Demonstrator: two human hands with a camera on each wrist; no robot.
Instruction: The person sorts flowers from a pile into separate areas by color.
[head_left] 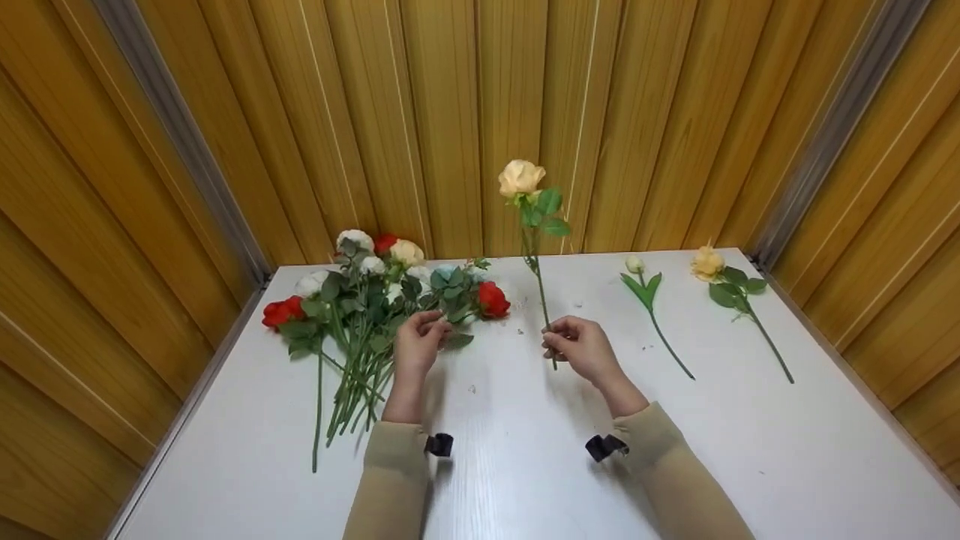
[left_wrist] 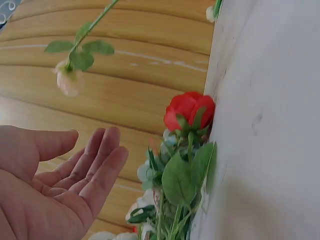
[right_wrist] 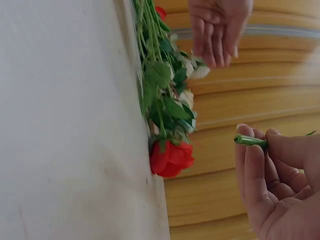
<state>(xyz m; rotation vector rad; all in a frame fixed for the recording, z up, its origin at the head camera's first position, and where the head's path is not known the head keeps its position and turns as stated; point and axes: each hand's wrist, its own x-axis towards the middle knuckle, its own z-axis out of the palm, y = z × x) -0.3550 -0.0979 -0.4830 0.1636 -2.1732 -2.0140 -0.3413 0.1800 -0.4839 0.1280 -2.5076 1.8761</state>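
Note:
Upright above the table, a peach rose [head_left: 521, 178] is held by my right hand [head_left: 585, 349], which pinches its green stem near the lower end. In the right wrist view the cut stem end [right_wrist: 250, 141] pokes out between thumb and fingers. My left hand [head_left: 420, 345] hovers beside the flower pile, fingers loosely bent and holding nothing; the left wrist view shows a gap between its thumb and fingers. Closest to it are a red rose [head_left: 493, 299] and green leaves at the pile's right edge.
The pile of white, red and peach flowers [head_left: 375, 300] lies at the table's left. A white tulip [head_left: 635, 265] and a yellow-peach rose [head_left: 707, 264] lie apart on the right. Wood-patterned panels [head_left: 450, 112] stand behind the white table [head_left: 510, 465].

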